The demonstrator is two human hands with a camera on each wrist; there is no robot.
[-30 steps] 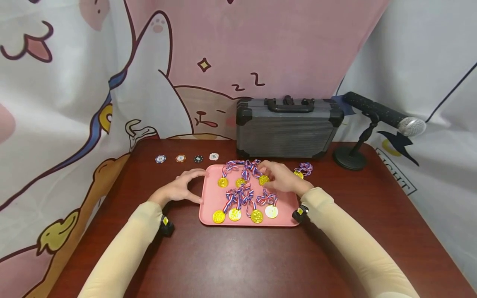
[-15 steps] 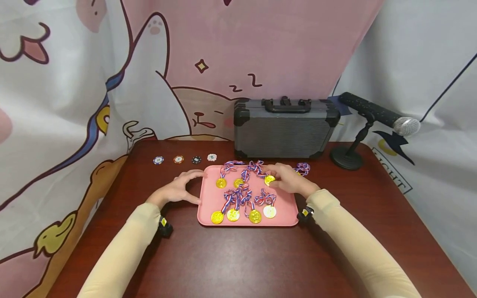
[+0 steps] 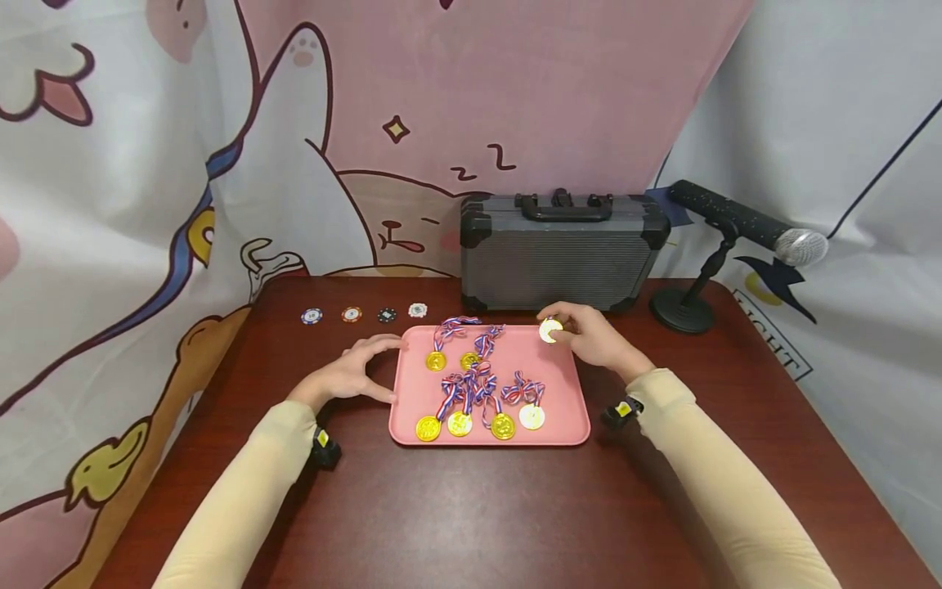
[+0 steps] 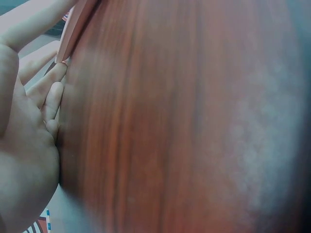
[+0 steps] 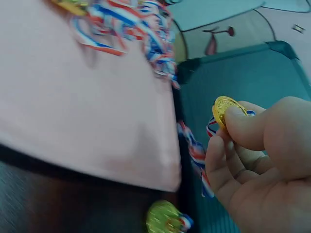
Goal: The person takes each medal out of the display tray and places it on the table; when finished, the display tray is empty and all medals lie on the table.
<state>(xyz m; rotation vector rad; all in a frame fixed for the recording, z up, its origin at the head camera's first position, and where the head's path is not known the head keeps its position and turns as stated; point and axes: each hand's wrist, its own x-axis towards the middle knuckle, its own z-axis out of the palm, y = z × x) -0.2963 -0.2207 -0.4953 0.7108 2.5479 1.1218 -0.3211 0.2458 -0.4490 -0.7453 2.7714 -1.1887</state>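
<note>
A pink tray (image 3: 562, 425) lies on the dark wooden table with several gold medals (image 3: 459, 423) on striped ribbons in it. My right hand (image 3: 568, 329) is at the tray's far right corner and pinches one gold medal (image 3: 549, 330) between thumb and fingers. In the right wrist view this medal (image 5: 224, 109) stands on edge in my fingertips (image 5: 243, 124) and its ribbon (image 5: 194, 151) hangs down beside the tray (image 5: 73, 116). My left hand (image 3: 371, 368) rests against the tray's left edge, with its fingers (image 4: 48, 90) touching the rim (image 4: 77, 22).
A grey hard case (image 3: 562, 254) stands behind the tray. A microphone on a stand (image 3: 751, 222) is at the back right. Several poker chips (image 3: 364, 313) line up at the back left. One more medal (image 5: 165, 219) lies on the table under my right hand.
My right hand picked a gold medal up from the tray's far row and carried it right, to the far right corner. The left hand has stayed at the tray's edge.
</note>
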